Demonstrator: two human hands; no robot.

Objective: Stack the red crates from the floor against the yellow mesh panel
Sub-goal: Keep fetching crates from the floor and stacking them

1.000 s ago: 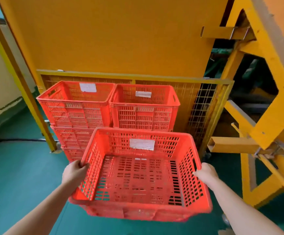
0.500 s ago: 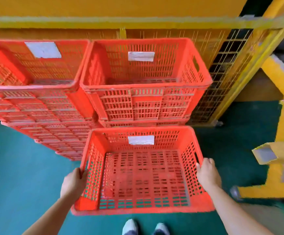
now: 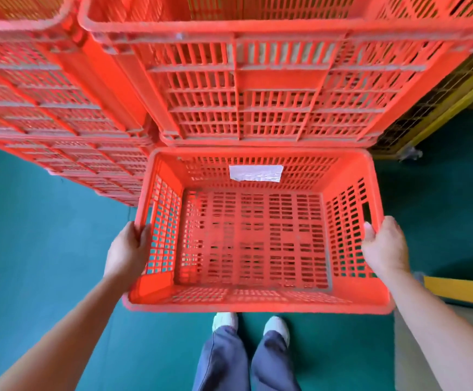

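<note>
1. The red crate [image 3: 253, 244] hangs between the two hands, open side up and empty. A white label [image 3: 255, 173] is on its far inner wall. Its far rim lies close against the foot of the right stack [image 3: 257, 88], just beyond the fingertips.
2. The left hand [image 3: 129, 251] clasps the crate's left rim with the thumb over the top edge. The right hand [image 3: 384, 246] clasps the right rim just nearer the body than the handle slot. The fingers of both hands curl out of sight under the lip.
3. Being empty and slatted all over, the crate is probably light and stiff, with perhaps a little flex in the walls. The rolled rim gives a sure, non-slip hold. The middle of each side, at the rim or the slot, looks the best place to keep it level.
4. Forward and left of the left hand is the left stack [image 3: 46, 108], touching the right one. Forward and right of the right hand, the yellow mesh panel [image 3: 432, 100] shows behind the stacks.
5. A yellow frame piece [image 3: 461, 289] lies just outside the right forearm, over the green floor [image 3: 32, 249]. The shoes [image 3: 225, 320] stand under the crate's near edge.
6. The right stack's top rim is well above both hands, so placing the crate there would call for a high lift clear of its front wall. The view is wide-angled and blurred, so I cannot tell whether the crate's base touches the floor.
</note>
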